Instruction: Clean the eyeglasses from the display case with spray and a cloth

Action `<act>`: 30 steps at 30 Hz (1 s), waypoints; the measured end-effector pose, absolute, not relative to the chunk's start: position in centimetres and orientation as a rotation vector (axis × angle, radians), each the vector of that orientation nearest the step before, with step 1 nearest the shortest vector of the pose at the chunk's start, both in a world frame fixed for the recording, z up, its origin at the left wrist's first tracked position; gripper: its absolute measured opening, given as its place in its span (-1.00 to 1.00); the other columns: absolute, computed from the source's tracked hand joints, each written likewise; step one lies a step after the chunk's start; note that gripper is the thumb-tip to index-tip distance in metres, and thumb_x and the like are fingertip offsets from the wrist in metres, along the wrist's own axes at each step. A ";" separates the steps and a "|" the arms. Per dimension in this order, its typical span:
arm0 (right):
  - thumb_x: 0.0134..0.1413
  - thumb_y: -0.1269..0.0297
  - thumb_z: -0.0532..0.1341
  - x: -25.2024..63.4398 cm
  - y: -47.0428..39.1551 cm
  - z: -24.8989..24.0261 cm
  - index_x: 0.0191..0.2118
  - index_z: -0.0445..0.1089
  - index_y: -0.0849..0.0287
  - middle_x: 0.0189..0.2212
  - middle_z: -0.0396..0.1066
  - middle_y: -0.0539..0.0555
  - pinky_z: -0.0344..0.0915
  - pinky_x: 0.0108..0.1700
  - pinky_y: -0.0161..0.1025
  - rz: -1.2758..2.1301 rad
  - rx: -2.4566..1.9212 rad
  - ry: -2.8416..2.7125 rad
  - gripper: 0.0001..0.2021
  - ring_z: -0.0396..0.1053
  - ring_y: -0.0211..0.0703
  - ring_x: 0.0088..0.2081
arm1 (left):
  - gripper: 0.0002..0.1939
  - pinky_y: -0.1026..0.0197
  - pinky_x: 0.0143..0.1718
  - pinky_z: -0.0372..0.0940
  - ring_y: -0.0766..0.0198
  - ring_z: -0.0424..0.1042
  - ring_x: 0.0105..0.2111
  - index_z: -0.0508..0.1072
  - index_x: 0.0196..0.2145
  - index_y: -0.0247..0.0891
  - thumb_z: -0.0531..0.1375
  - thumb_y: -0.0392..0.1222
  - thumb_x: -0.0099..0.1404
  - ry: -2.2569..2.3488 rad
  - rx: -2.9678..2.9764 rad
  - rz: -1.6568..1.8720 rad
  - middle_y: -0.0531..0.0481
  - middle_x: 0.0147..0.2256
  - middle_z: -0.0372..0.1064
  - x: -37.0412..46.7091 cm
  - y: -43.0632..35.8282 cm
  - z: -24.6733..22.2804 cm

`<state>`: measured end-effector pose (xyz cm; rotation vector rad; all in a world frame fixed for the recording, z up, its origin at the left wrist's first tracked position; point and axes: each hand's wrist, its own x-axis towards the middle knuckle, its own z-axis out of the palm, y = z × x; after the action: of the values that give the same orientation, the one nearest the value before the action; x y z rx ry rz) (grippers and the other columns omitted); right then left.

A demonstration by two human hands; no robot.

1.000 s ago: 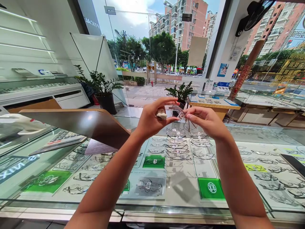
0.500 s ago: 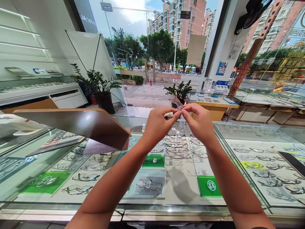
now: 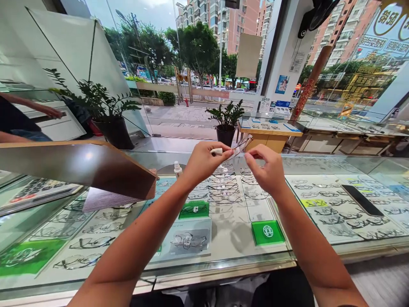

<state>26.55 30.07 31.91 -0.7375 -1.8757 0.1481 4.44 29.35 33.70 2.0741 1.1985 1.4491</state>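
Above the glass worktop's [image 3: 223, 251] far edge, the left hand [image 3: 203, 164] pinches a pair of glasses [image 3: 240, 146] and a small white piece [image 3: 217, 151]. The right hand's [image 3: 268, 168] fingers curl loosely, apart from the glasses; a light pinch there seems wise.

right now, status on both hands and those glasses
Left hand pinching glasses plus a small white piece. Right hand at the frame, fingers curled. Both above the glass counter.
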 end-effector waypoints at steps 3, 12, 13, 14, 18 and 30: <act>0.34 0.12 0.20 31.4 33.1 28.4 -0.47 0.38 0.08 -0.51 0.37 0.00 0.25 -0.31 -0.17 0.064 -0.891 -1.657 -0.67 0.30 -0.14 -0.44 | -0.77 0.24 -0.41 0.27 0.25 0.49 -0.44 0.71 -0.32 -0.19 0.35 0.00 0.32 1.331 2.185 1.191 -0.01 -0.40 0.62 5.7 29.5 32.7; 0.28 0.17 0.09 38.5 40.2 22.1 -0.53 0.21 0.07 -0.53 0.30 0.00 0.13 -0.28 -0.20 -0.095 -1.296 -1.302 -0.67 0.20 -0.17 -0.45 | -0.74 0.18 -0.30 0.31 0.03 0.60 -0.16 0.73 -0.13 -0.14 0.25 -0.15 0.32 1.667 2.514 0.144 -0.14 -0.16 0.67 14.7 34.1 28.7; 0.27 0.18 0.10 38.6 40.3 22.0 -0.54 0.19 0.07 -0.54 0.28 -0.01 0.11 -0.29 -0.20 -0.088 -1.305 -1.303 -0.67 0.18 -0.18 -0.45 | -0.73 0.18 -0.28 0.32 0.02 0.60 -0.15 0.72 -0.12 -0.14 0.26 -0.15 0.31 1.657 2.523 0.084 -0.14 -0.16 0.67 15.6 34.8 28.4; 0.27 0.18 0.11 38.6 40.4 21.9 -0.55 0.16 0.07 -0.56 0.25 -0.02 0.09 -0.30 -0.21 -0.081 -1.307 -1.307 -0.66 0.17 -0.18 -0.46 | -0.73 0.18 -0.26 0.34 0.01 0.61 -0.14 0.72 -0.12 -0.13 0.27 -0.13 0.30 1.648 2.527 0.037 -0.15 -0.16 0.67 16.4 35.4 28.0; 0.27 0.15 0.14 38.5 40.3 21.7 -0.59 0.05 0.05 -0.62 0.10 -0.07 0.01 -0.34 -0.19 -0.047 -1.308 -1.336 -0.59 0.04 -0.21 -0.50 | -0.71 0.15 -0.18 0.40 -0.03 0.61 -0.10 0.71 -0.09 -0.16 0.31 -0.11 0.26 1.645 2.532 -0.075 -0.19 -0.13 0.67 18.7 37.1 26.7; 0.26 0.06 0.19 37.9 40.4 22.1 -0.53 0.08 0.05 -0.58 0.17 -0.06 -0.01 -0.34 -0.22 -0.016 -1.402 -1.340 -0.60 0.11 -0.17 -0.47 | -0.71 0.09 -0.08 0.46 -0.07 0.61 -0.06 0.68 -0.09 -0.18 0.33 -0.12 0.24 1.663 2.549 -0.213 -0.22 -0.08 0.65 21.5 38.4 24.6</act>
<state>37.92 40.38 22.10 -1.4024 -1.3402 -0.0161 21.53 38.40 24.57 2.5489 1.6626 -0.2129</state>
